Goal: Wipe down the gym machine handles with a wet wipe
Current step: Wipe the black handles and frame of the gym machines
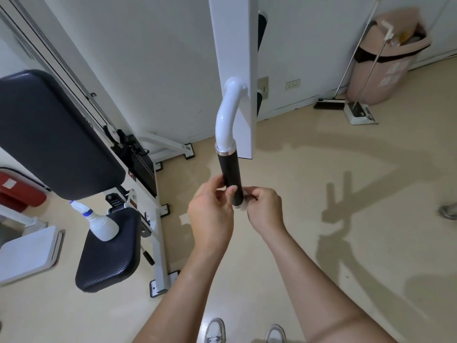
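Now, both hands at the handle's lower end.
Left hand (211, 211) fingers curl around the black handle (230, 177); right hand (265, 210) pinches beside it, wipe barely visible.

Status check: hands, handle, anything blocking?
Left hand and right hand pinched at lower end of black handle grip. Wipe barely visible. Nothing blocking.

Black handle grip (231, 179) hanging downward from curved white tube (226, 117).

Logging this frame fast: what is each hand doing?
Left hand: closed around the lower end of the black grip.
Right hand: pinched shut beside it; contents cannot be told.
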Demonstrator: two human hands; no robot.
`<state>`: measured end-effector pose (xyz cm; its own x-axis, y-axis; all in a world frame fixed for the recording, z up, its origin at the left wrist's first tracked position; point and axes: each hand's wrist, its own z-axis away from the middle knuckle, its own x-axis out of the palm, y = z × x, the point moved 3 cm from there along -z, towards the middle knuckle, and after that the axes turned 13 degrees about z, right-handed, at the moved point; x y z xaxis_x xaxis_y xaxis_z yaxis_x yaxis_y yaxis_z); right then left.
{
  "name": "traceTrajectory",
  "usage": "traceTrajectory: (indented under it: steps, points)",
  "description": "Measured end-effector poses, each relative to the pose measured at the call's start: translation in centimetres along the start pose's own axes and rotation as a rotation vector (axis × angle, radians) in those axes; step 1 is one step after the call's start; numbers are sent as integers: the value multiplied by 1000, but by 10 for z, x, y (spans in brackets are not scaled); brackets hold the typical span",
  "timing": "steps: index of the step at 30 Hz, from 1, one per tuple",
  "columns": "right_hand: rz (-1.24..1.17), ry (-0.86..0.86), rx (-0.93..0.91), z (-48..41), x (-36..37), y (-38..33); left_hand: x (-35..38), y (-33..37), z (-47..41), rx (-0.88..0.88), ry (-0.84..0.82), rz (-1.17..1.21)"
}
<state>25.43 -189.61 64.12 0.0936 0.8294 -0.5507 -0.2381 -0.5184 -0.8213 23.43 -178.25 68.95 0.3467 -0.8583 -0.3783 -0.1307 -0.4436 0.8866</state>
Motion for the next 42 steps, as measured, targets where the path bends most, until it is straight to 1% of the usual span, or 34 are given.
traceTrajectory:
  steps: [2, 3, 4, 6, 7, 8, 10, 11, 13, 15, 16, 19, 21, 22, 24, 26, 28, 29, 30, 34, 35, 37, 40, 42]
  points:
    - [139, -77, 38, 1, -3, 16, 1, 3, 2, -21, 21, 28]
    - [145, -88, 72, 2, -5, 24, 1, 4, 4, -39, 34, 44]
    - [72, -89, 115, 4, -9, 31, 1, 4, 6, -52, 50, 61]
    - [-288, -111, 219, 11, -16, 37, 1, 7, 14, -44, 63, 64]
    - [-472, -141, 247, 15, -20, 36, 1, 8, 21, -36, 33, 57]
    - [-604, -171, 249, 19, -26, 34, 3, 9, 27, -33, -17, 63]
    - [-750, -223, 215, 27, -37, 26, 8, 14, 39, -46, -146, 93]
    - [-780, -239, 193, 32, -45, 22, 9, 18, 44, -60, -191, 114]
    - [-726, -242, 147, 40, -58, 15, 10, 24, 49, -106, -223, 186]
    - [-629, -197, 119, 48, -72, 9, 11, 31, 50, -188, -252, 303]
    - [-621, -182, 103, 50, -80, 7, 11, 36, 51, -222, -258, 373]
    - [-632, -152, 87, 52, -106, 2, 16, 53, 53, -291, -215, 550]
    - [-631, -127, 74, 47, -126, 0, 21, 66, 54, -303, -166, 617]
    - [-624, -114, 62, 42, -137, -2, 25, 74, 54, -274, -136, 618]
    - [-581, -93, 35, 28, -158, -1, 34, 90, 53, -153, -97, 560]
    - [-542, -131, -18, 11, -179, 1, 54, 106, 49, -43, -152, 457]
    - [-526, -230, -88, -9, -199, 3, 85, 120, 45, -9, -234, 322]
    - [-516, -288, -118, -19, -211, 5, 102, 127, 43, -15, -223, 279]
    - [-492, -349, -147, -29, -223, 6, 117, 132, 41, -35, -174, 263]
    - [-330, -623, -277, -58, -265, 15, 162, 149, 33, -187, 20, 400]
    - [-297, -657, -291, -65, -271, 16, 168, 153, 32, -213, 50, 412]
    - [-300, -623, -296, -76, -278, 14, 175, 162, 28, -223, 113, 379]
    - [-485, -579, -233, -90, -272, 1, 172, 172, 18, -178, 220, 310]
    - [-560, -547, -194, -98, -264, -9, 163, 176, 8, -112, 294, 174]
